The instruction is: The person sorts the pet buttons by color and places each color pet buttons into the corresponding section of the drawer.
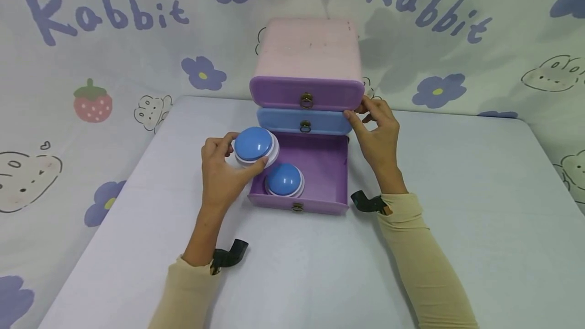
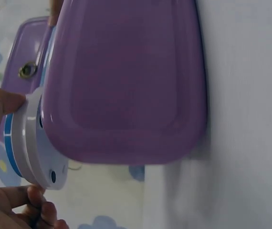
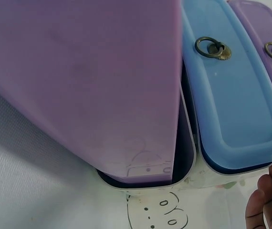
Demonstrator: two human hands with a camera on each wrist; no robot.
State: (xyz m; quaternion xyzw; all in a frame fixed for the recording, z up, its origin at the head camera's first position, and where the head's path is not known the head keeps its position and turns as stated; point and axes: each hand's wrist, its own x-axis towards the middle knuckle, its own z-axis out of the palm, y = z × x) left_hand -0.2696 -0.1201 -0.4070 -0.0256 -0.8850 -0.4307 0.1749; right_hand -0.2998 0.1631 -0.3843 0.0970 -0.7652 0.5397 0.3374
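Note:
My left hand [image 1: 222, 174] holds a blue-domed push button [image 1: 253, 144] by its white rim, thumb on the near side and fingers on the far side. The button is above the left edge of the pulled-out purple bottom drawer [image 1: 325, 171]; the left wrist view shows its white underside with dark round spots. A second blue-domed push button [image 1: 284, 180] sits dome up in that drawer's front left part. My right hand [image 1: 379, 136] grips the drawer cabinet [image 1: 311, 47] at its right side, thumb at the corner of the blue middle drawer [image 1: 281, 120].
The purple top drawer [image 1: 279, 92] and the blue one are pushed in, each with a brass ring pull. The cabinet stands on a white-covered table [image 1: 292, 273], close to a printed cloth backdrop [image 1: 160, 70]. Black wrist mounts [image 1: 230, 254] jut from both sleeves.

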